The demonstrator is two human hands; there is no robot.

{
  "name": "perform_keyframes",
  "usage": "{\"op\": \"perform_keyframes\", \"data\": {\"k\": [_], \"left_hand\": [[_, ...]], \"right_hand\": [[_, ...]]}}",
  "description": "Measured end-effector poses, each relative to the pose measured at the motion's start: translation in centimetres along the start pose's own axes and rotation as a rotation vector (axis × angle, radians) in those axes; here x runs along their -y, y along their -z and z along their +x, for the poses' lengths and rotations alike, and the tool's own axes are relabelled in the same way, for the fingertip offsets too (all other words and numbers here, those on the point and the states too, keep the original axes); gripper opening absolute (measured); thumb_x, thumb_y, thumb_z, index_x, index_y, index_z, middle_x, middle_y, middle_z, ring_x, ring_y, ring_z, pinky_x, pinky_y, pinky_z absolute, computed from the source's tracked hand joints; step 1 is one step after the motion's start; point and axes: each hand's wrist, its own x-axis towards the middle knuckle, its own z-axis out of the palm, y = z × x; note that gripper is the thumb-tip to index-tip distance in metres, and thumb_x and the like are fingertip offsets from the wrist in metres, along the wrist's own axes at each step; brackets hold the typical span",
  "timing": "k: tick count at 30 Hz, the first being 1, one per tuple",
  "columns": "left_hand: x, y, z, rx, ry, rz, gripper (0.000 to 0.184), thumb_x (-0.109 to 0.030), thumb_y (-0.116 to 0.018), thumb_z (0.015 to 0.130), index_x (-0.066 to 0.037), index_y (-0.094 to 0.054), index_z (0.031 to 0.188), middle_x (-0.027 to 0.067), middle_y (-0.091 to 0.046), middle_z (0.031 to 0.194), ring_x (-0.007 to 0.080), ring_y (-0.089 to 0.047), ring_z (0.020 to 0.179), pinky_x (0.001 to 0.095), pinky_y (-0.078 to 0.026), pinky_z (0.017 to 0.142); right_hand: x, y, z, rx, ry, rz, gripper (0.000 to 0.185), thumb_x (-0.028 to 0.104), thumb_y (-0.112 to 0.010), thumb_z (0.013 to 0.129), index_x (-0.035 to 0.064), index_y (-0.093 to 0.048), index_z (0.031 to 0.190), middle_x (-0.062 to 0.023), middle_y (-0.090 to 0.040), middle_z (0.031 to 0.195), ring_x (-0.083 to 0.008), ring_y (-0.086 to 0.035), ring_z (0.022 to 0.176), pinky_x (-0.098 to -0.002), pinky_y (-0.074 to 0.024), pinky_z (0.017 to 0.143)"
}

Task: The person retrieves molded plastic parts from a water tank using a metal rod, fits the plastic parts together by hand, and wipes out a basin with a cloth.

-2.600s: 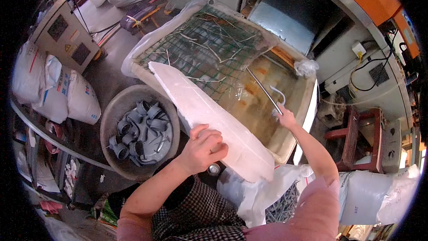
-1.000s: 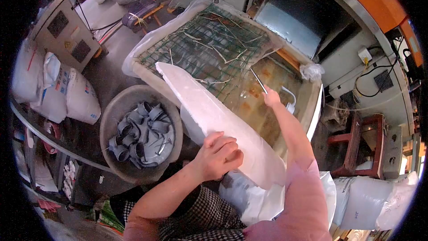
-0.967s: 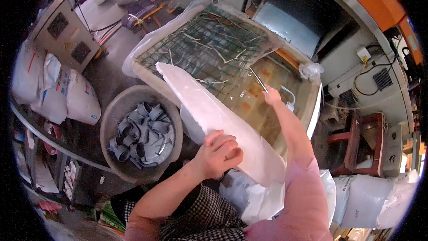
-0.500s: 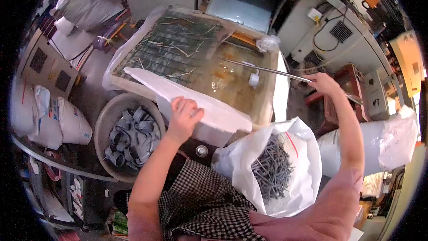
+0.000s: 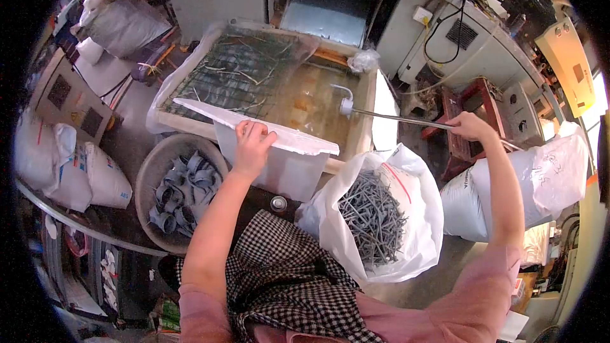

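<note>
My left hand [image 5: 254,147] grips the upper edge of a white board [image 5: 286,141] that leans along the near side of a water tub [image 5: 367,130]. The fingers curl over the edge. My right hand [image 5: 471,126] is closed around a long thin metal rod [image 5: 406,119] reaching left over the tub. At the rod's far end is a small white plastic piece [image 5: 346,107] with a curved arm, above the murky water. It appears hooked on the tip, but the contact is too small to be sure. Wire mesh [image 5: 238,73] with thin sticks covers the tub's left part.
A round bin [image 5: 145,206] of grey curved plastic parts stands left of me. Near my front right is an open white sack [image 5: 422,241] full of thin grey sticks. Filled sacks [image 5: 492,200] lie at the right, with a red metal frame [image 5: 452,146] behind. Machine cabinets stand beyond the tub.
The rod's tip has moved from bare over the water to the white plastic piece, which is now higher and turned. The board's right end has shifted left as the view moved.
</note>
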Motion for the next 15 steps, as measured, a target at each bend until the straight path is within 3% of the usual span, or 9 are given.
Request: {"op": "perform_keyframes", "data": {"k": [2, 4, 5, 8, 12, 15], "left_hand": [[-0.1, 0.1, 0.1, -0.037, 0.006, 0.004, 0.014, -0.003, -0.059, 0.065, -0.010, -0.056, 0.077, 0.0050, -0.045, 0.079, 0.0224, -0.051, 0.083, 0.0424, -0.033, 0.088], [-0.1, 0.3, -0.2, -0.043, 0.012, 0.005, 0.014, -0.003, -0.059, 0.065, -0.010, -0.056, 0.077, 0.0050, -0.045, 0.079, 0.0224, -0.051, 0.083, 0.0426, -0.033, 0.088], [0.0, 0.3, -0.3, -0.046, 0.013, 0.000, 0.014, -0.003, -0.059, 0.065, -0.010, -0.056, 0.076, 0.0050, -0.045, 0.079, 0.0225, -0.051, 0.082, 0.0427, -0.033, 0.087], [-0.2, 0.3, -0.6, -0.043, 0.018, -0.002, 0.014, -0.003, -0.060, 0.064, -0.010, -0.056, 0.076, 0.0049, -0.045, 0.079, 0.0225, -0.051, 0.082, 0.0424, -0.033, 0.087], [-0.3, 0.2, -0.5, -0.033, 0.029, -0.011, 0.015, -0.003, -0.061, 0.063, -0.010, -0.056, 0.076, 0.0047, -0.045, 0.079, 0.0224, -0.051, 0.082, 0.0425, -0.033, 0.087], [0.0, 0.3, -0.6, -0.035, 0.034, 0.015, 0.015, -0.004, -0.061, 0.063, -0.010, -0.056, 0.076, 0.0048, -0.045, 0.079, 0.0224, -0.051, 0.083, 0.0427, -0.033, 0.088]], "right_hand": [[-0.3, -2.0, 1.9, -0.037, 0.046, 0.023, 0.033, 0.016, -0.059, 0.077, 0.0107, -0.064, 0.109, -0.0200, -0.065, 0.093, -0.0309, -0.065, 0.085, -0.0365, -0.0491, 0.078], [-0.2, -3.5, 3.6, -0.036, 0.096, -0.011, 0.031, 0.020, -0.058, 0.080, 0.0205, -0.064, 0.111, -0.0157, -0.065, 0.099, -0.0321, -0.063, 0.091, -0.0384, -0.0488, 0.084], [0.0, -4.1, 4.3, -0.037, 0.103, -0.011, 0.031, 0.020, -0.058, 0.080, 0.0205, -0.064, 0.111, -0.0157, -0.065, 0.099, -0.0321, -0.063, 0.091, -0.0384, -0.0488, 0.084], [3.8, -4.6, 4.1, -0.067, -0.003, -0.016, 0.033, 0.022, -0.056, 0.083, 0.0220, -0.061, 0.115, -0.0145, -0.063, 0.106, -0.0319, -0.062, 0.095, -0.0405, -0.0485, 0.085], [6.9, -4.5, 4.1, -0.126, -0.019, -0.145, 0.031, 0.024, -0.058, 0.081, 0.0238, -0.063, 0.112, -0.0126, -0.065, 0.101, -0.0298, -0.062, 0.095, -0.0409, -0.0488, 0.085], [8.8, -1.4, 1.4, -0.089, -0.098, -0.064, 0.033, 0.022, -0.059, 0.080, 0.0251, -0.063, 0.113, -0.0130, -0.065, 0.102, -0.0298, -0.063, 0.093, -0.0408, -0.0493, 0.083]]}}
